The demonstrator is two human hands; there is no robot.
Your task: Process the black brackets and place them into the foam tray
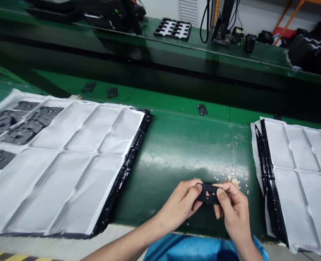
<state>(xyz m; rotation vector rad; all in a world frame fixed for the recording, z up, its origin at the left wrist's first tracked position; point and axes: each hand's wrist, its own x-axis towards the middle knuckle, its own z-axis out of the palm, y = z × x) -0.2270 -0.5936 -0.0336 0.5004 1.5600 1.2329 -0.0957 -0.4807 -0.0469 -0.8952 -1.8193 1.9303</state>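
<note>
Between my two hands is a small flat black plastic plate [209, 194] with a few cut-outs, held just above the front of the green table [174, 145]. My left hand [186, 197] pinches its left end between thumb and fingers. At the right end, my right hand [232, 204] grips it the same way, thumb on top. Small pale crumbs [233, 181] lie scattered on the table just beyond my right hand. The plate's underside is hidden.
On the left, a stack of trays with white liners [59, 163] carries several black plates [24, 127]. A second tray stack [304, 174] stands at the right. Loose plates [202, 109] lie along the strip at the back. A black-and-white tray [173, 29] sits on the far shelf.
</note>
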